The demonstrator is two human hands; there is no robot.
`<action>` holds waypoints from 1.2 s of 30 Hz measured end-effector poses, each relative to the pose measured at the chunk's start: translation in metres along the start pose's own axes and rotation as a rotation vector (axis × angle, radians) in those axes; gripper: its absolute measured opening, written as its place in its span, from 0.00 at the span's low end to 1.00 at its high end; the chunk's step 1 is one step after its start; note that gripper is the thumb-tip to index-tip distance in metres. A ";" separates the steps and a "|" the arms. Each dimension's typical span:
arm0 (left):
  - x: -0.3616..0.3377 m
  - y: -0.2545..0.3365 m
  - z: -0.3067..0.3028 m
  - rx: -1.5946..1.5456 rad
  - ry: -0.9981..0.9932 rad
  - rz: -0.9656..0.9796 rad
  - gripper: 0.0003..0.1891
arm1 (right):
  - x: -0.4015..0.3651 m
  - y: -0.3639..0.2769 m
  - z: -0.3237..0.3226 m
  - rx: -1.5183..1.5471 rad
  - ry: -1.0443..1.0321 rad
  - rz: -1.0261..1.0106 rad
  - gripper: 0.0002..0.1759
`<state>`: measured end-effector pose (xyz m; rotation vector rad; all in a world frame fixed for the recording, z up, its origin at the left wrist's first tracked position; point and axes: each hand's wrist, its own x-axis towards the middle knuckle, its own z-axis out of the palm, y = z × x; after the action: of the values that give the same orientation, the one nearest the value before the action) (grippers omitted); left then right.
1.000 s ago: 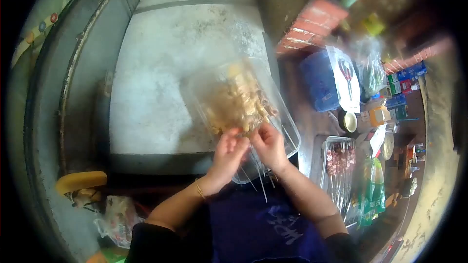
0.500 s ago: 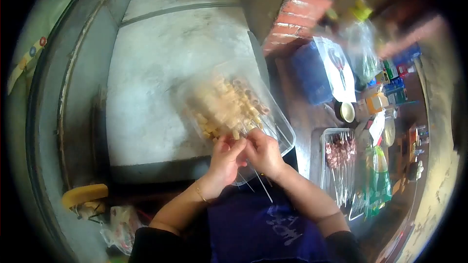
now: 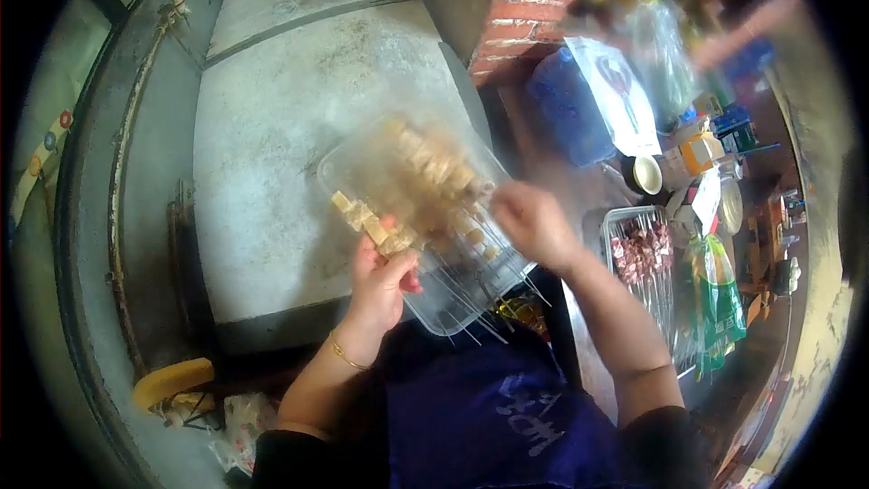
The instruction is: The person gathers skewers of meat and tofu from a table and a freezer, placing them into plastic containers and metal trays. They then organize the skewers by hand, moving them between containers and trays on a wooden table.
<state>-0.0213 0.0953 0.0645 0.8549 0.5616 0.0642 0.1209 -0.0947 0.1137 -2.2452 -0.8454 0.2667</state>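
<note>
- Our left hand [image 3: 380, 276] is now on its own, closed around one skewer [image 3: 367, 220] of pale cubes at the tray's left edge. Half a second ago both hands pinched together at the near rim.
- So one skewer is split from the pile in the clear tray [image 3: 348, 172].
- Right hand [image 3: 534, 222] has swung over the tray's right side, wrist bent, blurred; we can't tell its grip.
- Meat tray [image 3: 625, 211] sits farther right, untouched.

Grey concrete bench [image 3: 299, 109], red brick pillar [image 3: 529, 0], blue tub [image 3: 566, 113], white cup [image 3: 647, 175], raw meat skewers [image 3: 641, 252] on metal tray [image 3: 625, 210], green packet [image 3: 720, 303]
</note>
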 end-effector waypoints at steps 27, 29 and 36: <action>0.040 0.010 0.000 1.656 -0.265 0.990 0.08 | -0.012 0.008 0.067 -0.049 -0.017 0.270 0.11; 0.038 0.010 -0.005 1.671 -0.278 1.001 0.07 | -0.008 0.012 0.059 -0.068 0.017 0.240 0.10; 0.032 -0.011 -0.011 1.560 0.064 1.034 0.08 | -0.012 -0.006 0.074 -0.227 0.044 0.047 0.07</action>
<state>-0.0017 0.1048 0.0370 2.6142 0.0610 0.6548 0.0784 -0.0587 0.0632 -2.4739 -0.8362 0.1482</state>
